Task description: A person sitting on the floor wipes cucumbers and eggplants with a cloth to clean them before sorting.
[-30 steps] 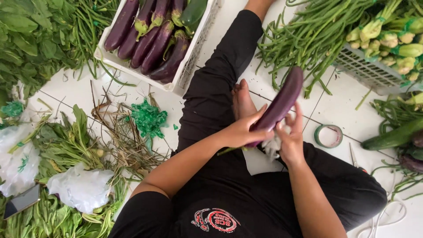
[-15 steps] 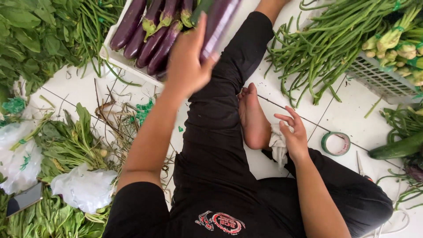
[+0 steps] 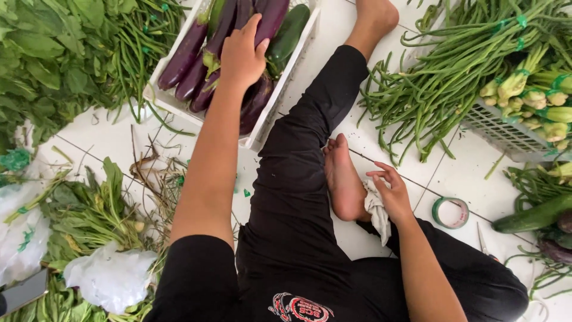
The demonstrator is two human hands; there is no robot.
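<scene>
My left hand [image 3: 241, 55] reaches forward into a white crate [image 3: 164, 99] and lies on a long purple eggplant [image 3: 271, 19] among several other eggplants, fingers curled over it. A dark green cucumber [image 3: 288, 34] rests at the crate's right side. My right hand [image 3: 391, 192] sits low beside my bare foot [image 3: 344, 179], fingers loosely touching a white cloth [image 3: 376, 211] on the tiled floor. I sit on the floor in black trousers with one leg stretched forward.
Long green beans [image 3: 453, 77] lie heaped at the right beside a grey basket [image 3: 505, 132] of green stalks. A roll of tape [image 3: 450, 213] lies near my right hand. Leafy greens [image 3: 44, 53] and plastic bags [image 3: 110, 275] fill the left.
My left hand carried the eggplant from my lap up and forward, then lowered it into the white crate. My right hand let go of it and dropped to the white cloth.
</scene>
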